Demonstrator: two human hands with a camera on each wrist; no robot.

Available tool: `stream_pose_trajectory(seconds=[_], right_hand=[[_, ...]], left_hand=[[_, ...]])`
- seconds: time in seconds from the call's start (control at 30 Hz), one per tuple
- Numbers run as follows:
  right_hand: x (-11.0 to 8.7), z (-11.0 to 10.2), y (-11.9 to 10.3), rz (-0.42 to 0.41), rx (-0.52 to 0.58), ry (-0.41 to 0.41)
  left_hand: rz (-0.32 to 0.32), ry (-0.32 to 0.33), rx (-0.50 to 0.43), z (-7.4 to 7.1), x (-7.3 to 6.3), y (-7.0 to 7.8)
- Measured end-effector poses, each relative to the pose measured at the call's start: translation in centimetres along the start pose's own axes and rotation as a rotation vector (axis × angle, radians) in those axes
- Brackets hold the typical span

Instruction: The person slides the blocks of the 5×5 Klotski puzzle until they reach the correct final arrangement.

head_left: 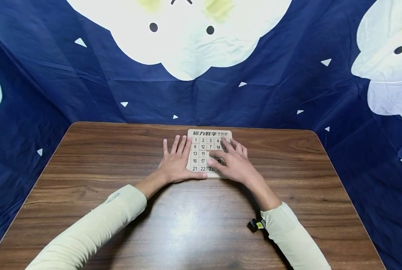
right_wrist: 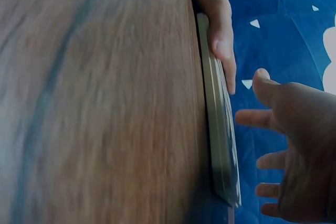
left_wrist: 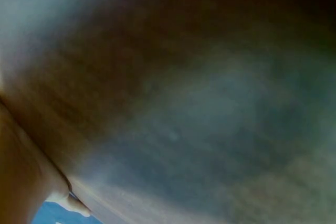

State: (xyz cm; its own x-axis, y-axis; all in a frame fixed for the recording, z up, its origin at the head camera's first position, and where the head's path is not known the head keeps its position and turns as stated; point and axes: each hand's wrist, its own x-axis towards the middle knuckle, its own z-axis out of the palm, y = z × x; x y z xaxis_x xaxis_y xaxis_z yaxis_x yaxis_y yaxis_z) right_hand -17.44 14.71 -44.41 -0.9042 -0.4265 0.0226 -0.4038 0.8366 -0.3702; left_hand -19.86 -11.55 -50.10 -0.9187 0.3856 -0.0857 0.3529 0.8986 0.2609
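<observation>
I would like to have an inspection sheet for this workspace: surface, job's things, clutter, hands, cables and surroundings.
Surface: brown wood-grain table, with a bright reflection.
Job's things: board lying flat, with numbered tiles; some are hidden.
Clutter: nothing loose seen; a black device sits by the right sleeve.
Hands: left hand at the board's left side, fingers straight; right hand over its right part, contact uncertain.
Cables: nothing seen.
Surroundings: dark blue cloth with white shapes.
</observation>
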Motion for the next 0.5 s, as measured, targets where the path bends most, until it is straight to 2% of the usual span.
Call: stream_pose_trajectory(seconds=[0.17, 0.3, 0.5], right_hand=[[0.5, 0.5, -0.9, -0.046, -0.014, -0.054], [0.6, 0.3, -1.0, -0.027, -0.018, -0.07], [0.4, -0.6, -0.4, 0.026, -0.017, -0.049]], left_hand=[[-0.005, -0.007, 0.003, -0.1, 0.0, 0.0], [0.0, -0.007, 0.003, -0.3, -0.1, 0.0], [0.001, -0.004, 0.007, -0.4, -0.1, 0.0]])
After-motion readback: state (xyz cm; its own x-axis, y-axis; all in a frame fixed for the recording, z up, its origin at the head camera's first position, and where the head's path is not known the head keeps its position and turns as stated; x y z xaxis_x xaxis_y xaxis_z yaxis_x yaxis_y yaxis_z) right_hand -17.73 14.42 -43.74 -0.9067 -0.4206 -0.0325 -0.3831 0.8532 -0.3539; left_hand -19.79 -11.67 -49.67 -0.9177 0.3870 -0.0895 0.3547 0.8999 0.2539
